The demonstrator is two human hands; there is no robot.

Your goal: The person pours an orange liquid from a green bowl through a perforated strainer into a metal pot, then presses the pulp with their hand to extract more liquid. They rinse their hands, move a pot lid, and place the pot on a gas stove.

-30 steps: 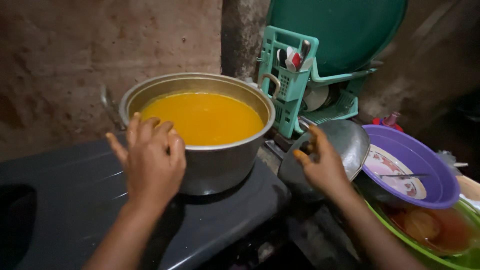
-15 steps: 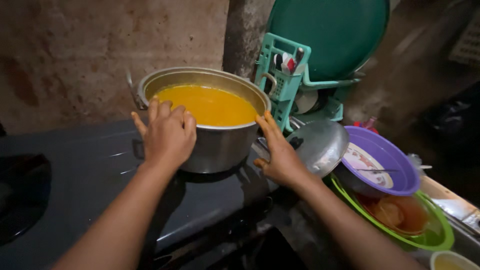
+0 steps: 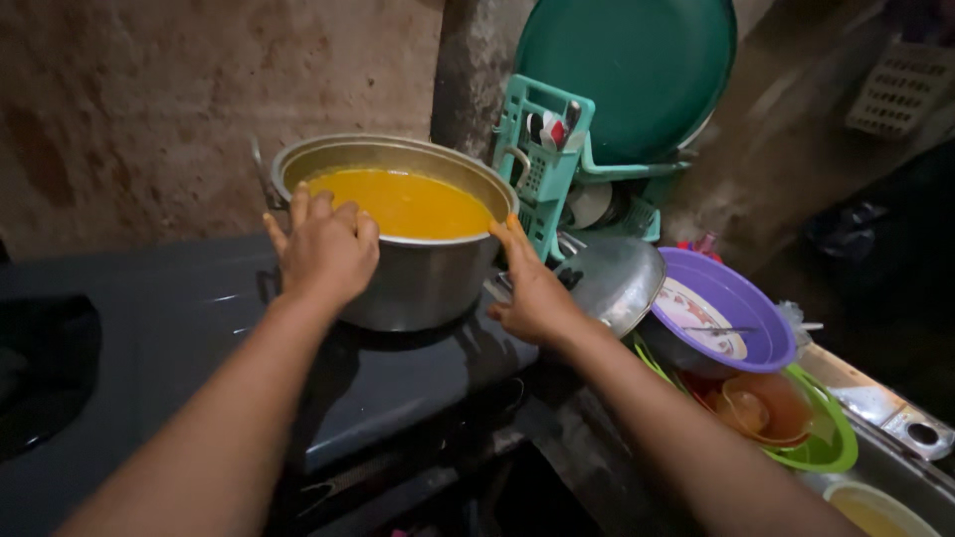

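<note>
- Left hand (image 3: 323, 249) and right hand (image 3: 532, 288): fingers spread flat against the steel pot (image 3: 418, 278), gripping nothing.
- Risk, judged: the yellow soup (image 3: 403, 204) stands near the rim; any tilt may spill it.

pot (image 3: 423, 268) on stove (image 3: 179, 328) — lid (image 3: 612, 283) right of it, bowls (image 3: 736, 328) beyond

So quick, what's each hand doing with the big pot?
Left hand: open, fingers on the pot rim's near left side.
Right hand: open, flat against its right side.

Silver pot (image 3: 418, 283) (orange-yellow soup (image 3: 403, 202)); teal rack (image 3: 542, 164); purple bowl (image 3: 741, 298); green bowl (image 3: 831, 447)
</note>
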